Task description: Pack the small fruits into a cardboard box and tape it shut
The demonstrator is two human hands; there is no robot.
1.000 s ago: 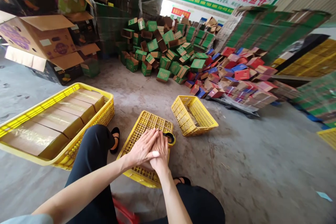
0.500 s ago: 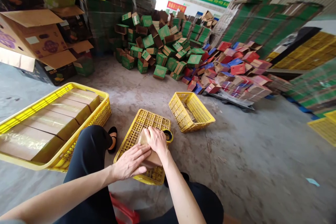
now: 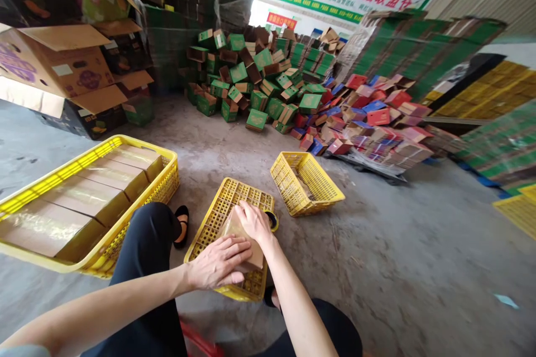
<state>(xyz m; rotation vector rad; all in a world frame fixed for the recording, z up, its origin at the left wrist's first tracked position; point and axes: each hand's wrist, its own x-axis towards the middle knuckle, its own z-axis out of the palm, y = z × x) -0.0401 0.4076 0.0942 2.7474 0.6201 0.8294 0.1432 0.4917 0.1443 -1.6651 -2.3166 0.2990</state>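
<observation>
A small brown cardboard box (image 3: 257,258) rests on an upturned yellow plastic crate (image 3: 218,206) between my knees. Clear tape shows on the box's top. My left hand (image 3: 220,261) lies flat across the near left part of the box, fingers stretched out. Farther up the top, my right hand (image 3: 254,221) presses down with its fingers extended; its palm side is hidden. Just right of that hand, a roll of tape (image 3: 273,221) sits on the crate, partly covered by the hand.
At left stands a long yellow crate (image 3: 170,175) holding several taped boxes (image 3: 75,195). A smaller yellow basket (image 3: 322,192) with something brown inside is ahead on the right. Heaps of green boxes (image 3: 257,119) and red and blue boxes (image 3: 379,117) lie beyond. Printed cartons (image 3: 75,67) are stacked far left.
My left hand has slid slightly rightward over the box, covering more of its top. The right hand stays near the far end. The whole view has shifted a little.
</observation>
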